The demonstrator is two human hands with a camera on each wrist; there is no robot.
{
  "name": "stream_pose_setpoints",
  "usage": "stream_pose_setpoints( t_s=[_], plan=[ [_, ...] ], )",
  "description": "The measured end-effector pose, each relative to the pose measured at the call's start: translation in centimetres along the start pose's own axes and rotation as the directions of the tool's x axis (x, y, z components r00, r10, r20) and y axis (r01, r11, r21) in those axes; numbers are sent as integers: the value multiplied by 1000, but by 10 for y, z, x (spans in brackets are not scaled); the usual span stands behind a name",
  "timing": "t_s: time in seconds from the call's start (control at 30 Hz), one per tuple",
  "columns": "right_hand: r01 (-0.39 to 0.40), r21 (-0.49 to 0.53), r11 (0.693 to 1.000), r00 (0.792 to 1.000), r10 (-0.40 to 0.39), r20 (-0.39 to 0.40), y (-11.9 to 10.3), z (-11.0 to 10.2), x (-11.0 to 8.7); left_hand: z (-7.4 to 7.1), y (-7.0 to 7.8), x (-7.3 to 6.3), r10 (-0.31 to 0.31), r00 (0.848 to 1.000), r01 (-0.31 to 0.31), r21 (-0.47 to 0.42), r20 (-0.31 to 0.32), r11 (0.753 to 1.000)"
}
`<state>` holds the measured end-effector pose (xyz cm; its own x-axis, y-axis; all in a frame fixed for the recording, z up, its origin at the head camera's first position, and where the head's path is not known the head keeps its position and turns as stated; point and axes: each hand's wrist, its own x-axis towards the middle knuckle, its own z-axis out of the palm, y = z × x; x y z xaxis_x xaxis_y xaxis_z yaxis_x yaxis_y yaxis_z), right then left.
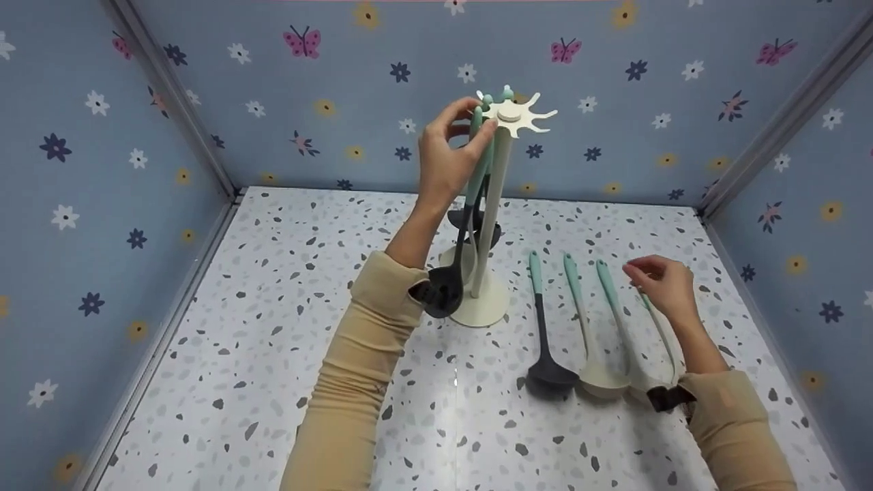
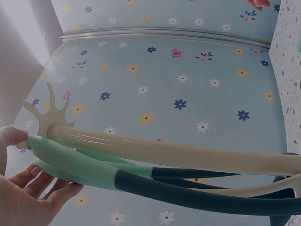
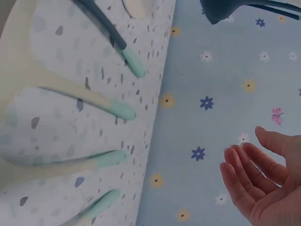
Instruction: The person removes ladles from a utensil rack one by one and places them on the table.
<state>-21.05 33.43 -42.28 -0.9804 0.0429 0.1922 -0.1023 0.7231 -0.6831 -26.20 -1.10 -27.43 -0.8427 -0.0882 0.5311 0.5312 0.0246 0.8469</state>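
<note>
My left hand (image 1: 447,153) pinches the mint handle (image 2: 75,165) of a black kitchen utensil (image 1: 465,225) between thumb and fingers, at the top of a cream utensil stand (image 1: 501,164). The utensil hangs down along the pole; its rounded dark head (image 1: 445,290) is partly behind the wrist camera. Several other mint-handled utensils hang behind it, largely hidden. My right hand (image 1: 665,283) hovers with fingers loosely bent and nothing in them, above the handle of the rightmost cream utensil (image 1: 661,331). In the right wrist view the right hand (image 3: 263,174) is likewise bare.
On the speckled table (image 1: 273,382) lie a black ladle (image 1: 545,354), a cream ladle (image 1: 593,372) and another cream utensil (image 1: 624,334) in a row right of the stand's round base (image 1: 487,310). Flowered panels (image 1: 259,123) wall the table at back and sides.
</note>
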Motion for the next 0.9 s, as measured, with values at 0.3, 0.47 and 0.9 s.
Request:
stream_pose_setpoints(
  t_s=[0.3,0.47,0.9],
  plan=[
    [125,200,972,992,-120,-38,-58,-2,0,1,-1,-1,-5,1000,5,-12,4,1000],
    [193,266,944,981,-188,-46,-101,-9,-2,1,-2,0,3,1000,-3,-11,0,1000],
    [254,451,856,958,-288,7,-153,-14,22,2,-3,-1,10,1000,-11,-16,-5,1000]
  ],
)
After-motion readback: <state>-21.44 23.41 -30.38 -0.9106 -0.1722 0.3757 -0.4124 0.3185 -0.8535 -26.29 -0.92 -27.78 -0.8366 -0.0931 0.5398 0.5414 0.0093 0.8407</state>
